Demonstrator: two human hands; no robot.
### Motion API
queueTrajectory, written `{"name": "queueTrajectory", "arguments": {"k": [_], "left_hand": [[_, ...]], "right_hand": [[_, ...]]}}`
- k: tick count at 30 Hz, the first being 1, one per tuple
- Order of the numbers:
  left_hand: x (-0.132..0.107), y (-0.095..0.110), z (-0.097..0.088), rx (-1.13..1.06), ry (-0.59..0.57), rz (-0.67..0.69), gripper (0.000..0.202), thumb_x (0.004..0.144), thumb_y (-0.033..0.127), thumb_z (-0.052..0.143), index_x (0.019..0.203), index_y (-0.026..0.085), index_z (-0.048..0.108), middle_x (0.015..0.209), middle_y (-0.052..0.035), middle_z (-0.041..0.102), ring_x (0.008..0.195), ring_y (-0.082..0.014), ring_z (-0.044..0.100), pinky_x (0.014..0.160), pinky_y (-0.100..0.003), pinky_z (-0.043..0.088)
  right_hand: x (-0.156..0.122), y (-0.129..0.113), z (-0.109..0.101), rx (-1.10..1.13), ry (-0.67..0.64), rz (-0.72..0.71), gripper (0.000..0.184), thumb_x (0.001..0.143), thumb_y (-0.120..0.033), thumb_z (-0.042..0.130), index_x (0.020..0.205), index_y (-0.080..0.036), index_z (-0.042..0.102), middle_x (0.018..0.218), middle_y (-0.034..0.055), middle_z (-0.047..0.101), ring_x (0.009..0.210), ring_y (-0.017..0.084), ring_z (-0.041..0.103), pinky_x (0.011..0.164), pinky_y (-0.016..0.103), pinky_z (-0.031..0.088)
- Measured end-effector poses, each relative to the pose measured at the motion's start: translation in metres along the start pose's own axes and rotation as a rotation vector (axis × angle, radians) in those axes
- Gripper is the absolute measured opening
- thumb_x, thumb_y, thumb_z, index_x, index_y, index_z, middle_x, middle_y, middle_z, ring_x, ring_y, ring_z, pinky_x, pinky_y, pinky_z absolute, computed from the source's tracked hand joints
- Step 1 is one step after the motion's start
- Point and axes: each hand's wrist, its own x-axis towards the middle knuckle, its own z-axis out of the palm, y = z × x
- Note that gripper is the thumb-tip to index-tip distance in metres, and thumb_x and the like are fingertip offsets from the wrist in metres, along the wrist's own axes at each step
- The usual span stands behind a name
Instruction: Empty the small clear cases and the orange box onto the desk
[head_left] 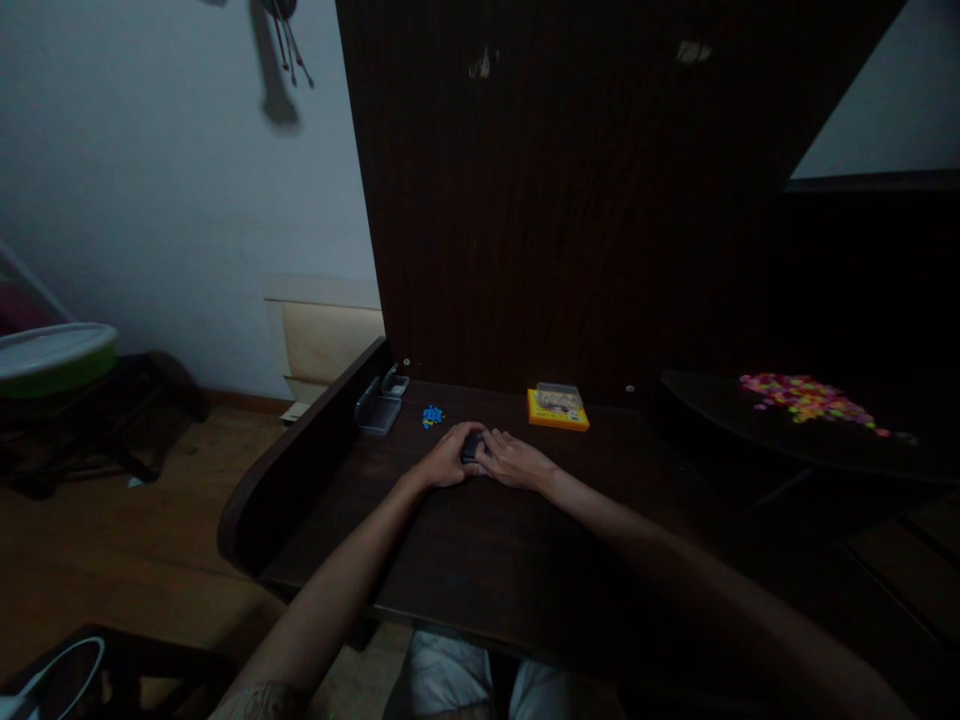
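Note:
On the dark wooden desk [480, 550], my left hand [448, 458] and my right hand [514, 460] meet around a small dark box [472, 447]. My left fingers curl over its far and left sides, while the right fingers press on its right side. Most of the box is hidden by the hands, so its contents cannot be made out. Just beyond my left hand lies a little pile of blue and yellow pieces [432, 416]. Further left stand a clear plastic case [379, 414] with its lid up and a smaller open case [396, 384].
A yellow box [559, 415] with a clear case [559, 396] on top sits at the back of the desk. To the right, a dark stand [705, 405] bears a heap of colourful small pieces [810, 398]. A raised side panel [300, 450] bounds the desk's left.

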Motion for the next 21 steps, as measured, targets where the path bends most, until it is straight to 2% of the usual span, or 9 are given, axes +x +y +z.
{"name": "queueTrajectory", "arguments": {"k": [6, 11, 14, 17, 21], "left_hand": [[0.000, -0.003, 0.001, -0.131, 0.022, -0.040, 0.089, 0.056, 0.029, 0.088, 0.134, 0.018, 0.047, 0.134, -0.0158, 0.055, 0.126, -0.0325, 0.051, 0.110, -0.050, 0.037], [0.002, -0.006, 0.001, -0.384, 0.083, -0.063, 0.097, 0.057, 0.030, 0.089, 0.140, 0.020, 0.040, 0.136, -0.0161, 0.054, 0.123, -0.0297, 0.054, 0.108, -0.049, 0.039], [0.002, -0.006, -0.001, -0.610, 0.134, -0.149, 0.093, 0.060, 0.032, 0.087, 0.139, 0.020, 0.040, 0.138, -0.0190, 0.051, 0.113, -0.0267, 0.060, 0.102, -0.049, 0.045], [0.002, -0.001, -0.006, -0.783, 0.147, -0.202, 0.079, 0.062, 0.032, 0.086, 0.131, 0.021, 0.048, 0.137, -0.0157, 0.054, 0.104, -0.0221, 0.064, 0.098, -0.046, 0.048], [0.003, 0.009, -0.013, -0.932, 0.196, -0.189, 0.060, 0.064, 0.023, 0.081, 0.118, 0.019, 0.059, 0.121, -0.0084, 0.065, 0.095, -0.0200, 0.067, 0.096, -0.043, 0.050]], "right_hand": [[-0.001, 0.017, -0.009, 0.312, 0.038, 0.117, 0.026, 0.097, -0.024, 0.043, 0.117, -0.013, 0.054, 0.109, 0.0155, 0.065, 0.098, 0.024, 0.065, 0.081, 0.034, 0.053], [0.000, 0.038, -0.018, 0.698, 0.287, 0.296, 0.028, 0.100, -0.024, 0.034, 0.109, -0.017, 0.059, 0.101, 0.0086, 0.068, 0.092, 0.018, 0.065, 0.084, 0.032, 0.051], [0.005, 0.049, -0.018, 0.987, 0.406, 0.446, 0.027, 0.099, -0.031, 0.038, 0.100, -0.018, 0.062, 0.088, 0.0046, 0.069, 0.074, 0.016, 0.066, 0.070, 0.028, 0.053], [0.014, 0.055, -0.017, 1.389, 0.470, 0.635, 0.025, 0.095, -0.039, 0.047, 0.098, -0.018, 0.061, 0.081, 0.0018, 0.069, 0.052, 0.011, 0.062, 0.048, 0.022, 0.050], [0.024, 0.058, -0.022, 1.744, 0.545, 0.807, 0.019, 0.093, -0.035, 0.055, 0.095, -0.017, 0.061, 0.077, 0.0027, 0.071, 0.046, 0.011, 0.062, 0.044, 0.021, 0.052]]}}
